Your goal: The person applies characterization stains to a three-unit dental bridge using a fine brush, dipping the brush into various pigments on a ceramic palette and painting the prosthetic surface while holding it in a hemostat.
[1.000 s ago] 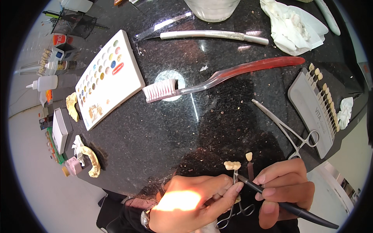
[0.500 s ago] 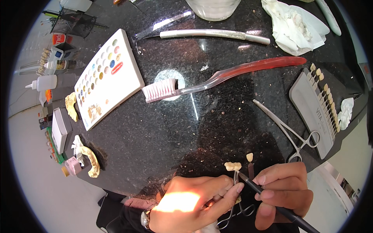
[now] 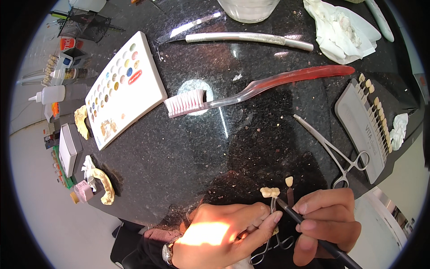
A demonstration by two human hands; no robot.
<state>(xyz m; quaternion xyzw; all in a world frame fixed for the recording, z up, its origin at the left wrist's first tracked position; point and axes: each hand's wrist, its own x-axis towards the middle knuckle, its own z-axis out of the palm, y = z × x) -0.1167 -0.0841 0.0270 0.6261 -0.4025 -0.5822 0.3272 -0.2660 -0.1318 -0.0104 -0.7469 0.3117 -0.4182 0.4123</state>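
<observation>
My left hand [image 3: 224,233], wearing a wristwatch, is closed around a pair of locking forceps [image 3: 273,207]; their ring handles hang below my fingers. Beyond my left thumb, the forceps' tip carries a tooth-coloured dental bridge [image 3: 270,192]. A slim dark-handled brush [image 3: 293,214] is pinched in my right hand [image 3: 329,224], its fine tip touching or very close to the bridge's lower right side. Just right of the bridge stands a single shade tab [image 3: 289,181] on a dark stem. The stem's lower end is hidden by the brush and my right fingers.
A white palette [image 3: 130,98] of coloured wells lies left, near a plaster arch [image 3: 107,188]. A large toothbrush [image 3: 255,87] and a metal-handled knife [image 3: 246,39] span the middle. Locking forceps [image 3: 329,150] and a grey shade guide [image 3: 358,130] are right. Crumpled tissue [image 3: 340,33] lies behind.
The whole view has shifted very slightly. Both hands keep their hold, and the brush tip stays beside the bridge.
</observation>
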